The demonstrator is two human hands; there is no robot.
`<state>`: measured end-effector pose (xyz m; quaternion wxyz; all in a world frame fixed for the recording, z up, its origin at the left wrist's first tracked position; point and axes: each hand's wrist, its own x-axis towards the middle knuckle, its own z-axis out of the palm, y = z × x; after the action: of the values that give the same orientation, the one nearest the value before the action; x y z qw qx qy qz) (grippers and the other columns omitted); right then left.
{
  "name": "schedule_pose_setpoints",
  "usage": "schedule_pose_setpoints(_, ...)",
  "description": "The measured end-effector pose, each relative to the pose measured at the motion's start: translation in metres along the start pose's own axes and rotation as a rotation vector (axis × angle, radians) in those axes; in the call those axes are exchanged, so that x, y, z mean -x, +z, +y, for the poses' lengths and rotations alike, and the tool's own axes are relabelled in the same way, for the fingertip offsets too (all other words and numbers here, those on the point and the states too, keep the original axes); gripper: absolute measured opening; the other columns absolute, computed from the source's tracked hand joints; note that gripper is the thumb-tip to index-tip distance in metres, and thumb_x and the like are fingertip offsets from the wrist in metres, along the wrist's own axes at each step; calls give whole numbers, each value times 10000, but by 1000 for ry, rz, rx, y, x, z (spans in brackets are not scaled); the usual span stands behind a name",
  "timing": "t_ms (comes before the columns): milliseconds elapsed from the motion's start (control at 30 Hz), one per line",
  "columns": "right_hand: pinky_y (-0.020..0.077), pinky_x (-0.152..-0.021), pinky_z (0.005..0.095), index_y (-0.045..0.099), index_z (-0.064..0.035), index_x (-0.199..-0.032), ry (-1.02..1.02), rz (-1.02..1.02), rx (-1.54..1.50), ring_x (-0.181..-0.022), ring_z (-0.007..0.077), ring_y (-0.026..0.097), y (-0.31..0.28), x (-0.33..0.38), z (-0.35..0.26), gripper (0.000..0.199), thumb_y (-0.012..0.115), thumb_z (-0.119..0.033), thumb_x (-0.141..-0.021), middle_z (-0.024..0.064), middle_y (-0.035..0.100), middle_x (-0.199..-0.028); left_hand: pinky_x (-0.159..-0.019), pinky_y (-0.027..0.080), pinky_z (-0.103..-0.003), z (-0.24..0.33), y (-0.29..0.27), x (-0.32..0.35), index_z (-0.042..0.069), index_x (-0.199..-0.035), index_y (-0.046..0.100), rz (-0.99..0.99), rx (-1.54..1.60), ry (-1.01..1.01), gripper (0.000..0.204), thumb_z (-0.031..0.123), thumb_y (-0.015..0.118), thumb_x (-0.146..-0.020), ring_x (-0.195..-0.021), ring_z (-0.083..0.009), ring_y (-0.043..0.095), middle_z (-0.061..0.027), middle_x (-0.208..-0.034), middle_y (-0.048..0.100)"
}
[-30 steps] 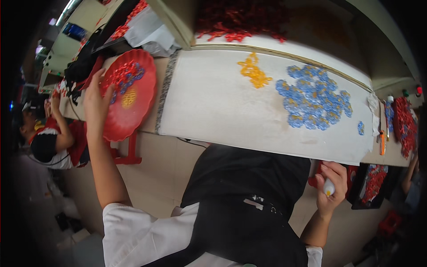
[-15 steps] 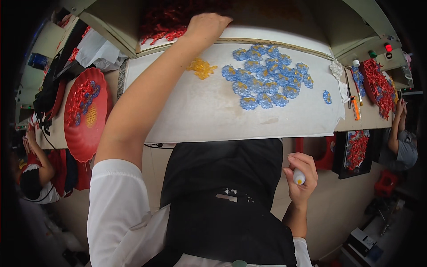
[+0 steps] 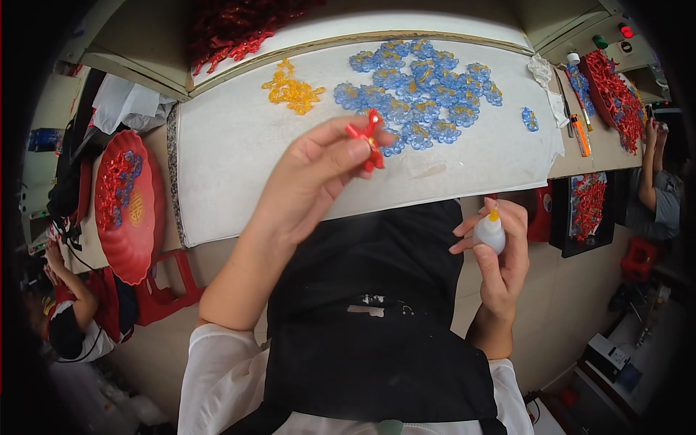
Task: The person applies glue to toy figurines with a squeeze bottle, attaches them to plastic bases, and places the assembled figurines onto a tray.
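Note:
Between the thumb and fingers of my left hand (image 3: 319, 170) is a small glossy red branched plastic piece (image 3: 373, 143), raised above the white work sheet (image 3: 246, 174). My right hand (image 3: 500, 268) is wrapped round a small white squeeze bottle (image 3: 490, 235) with a yellow tip pointing up, held in front of the table edge. Beyond my left hand lies a spread of clear blue flower-like pieces (image 3: 424, 90) with yellow parts on them. Left of those sits a small heap of clear yellow pieces (image 3: 292, 88). One blue piece (image 3: 530, 119) lies apart at the right.
A pile of red pieces (image 3: 239, 32) fills the left of the raised shelf. Left stands a red scalloped tray (image 3: 148, 217); right, a red heap (image 3: 616, 94), an orange-handled tool (image 3: 579, 135) and a black tray (image 3: 562, 225). Co-workers' arms (image 3: 645, 174) show at both sides.
My left hand has come back from the red pile on the shelf and now holds a red piece. My right hand has risen slightly, turning the bottle's tip upward.

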<state>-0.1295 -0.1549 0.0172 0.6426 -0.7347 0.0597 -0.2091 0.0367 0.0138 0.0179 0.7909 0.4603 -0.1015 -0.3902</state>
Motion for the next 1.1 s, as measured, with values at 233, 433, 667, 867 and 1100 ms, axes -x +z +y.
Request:
schedule_pose_setpoints(233,469,-588,253,487,-37,-911,-125,287,-45,-691,173,542,-3,5,-9,421,752,-204,-630,92,485,-836,-768,460,-261,-28,15,23,6,-1028,510,-19,186,-111,238,73,552,-803,-864,-172,573,-142,-965,572)
schedule_pose_setpoints(433,426,-512,230,473,-77,-866,-381,253,38,-570,121,458,0,4,-13,442,756,-303,-613,72,483,-832,-748,458,-259,-33,25,28,8,-1001,510,-39,52,-90,248,74,588,-776,-860,-164,572,-136,-948,577)
schedule_pose_setpoints(667,382,-418,201,485,-81,-875,-519,94,314,-548,115,441,2,9,-16,425,739,-317,-629,53,464,-799,-773,471,-282,-35,31,33,9,-965,504,-28,21,-6,223,58,589,-765,-886,-184,572,-140,-947,570)
schedule_pose_setpoints(867,387,-425,209,488,-81,-878,-522,79,331,-545,120,446,3,8,-18,421,741,-303,-626,52,467,-800,-772,476,-284,-34,32,33,6,-971,498,-33,17,-17,222,48,580,-769,-887,-193,573,-149,-948,565)
schedule_pose_setpoints(1100,460,-514,276,527,-87,-898,-432,39,250,-653,180,548,4,10,-21,475,805,-140,-517,71,521,-867,-772,476,-283,-36,30,32,7,-971,499,-34,26,-22,221,44,578,-768,-888,-194,573,-150,-944,566)
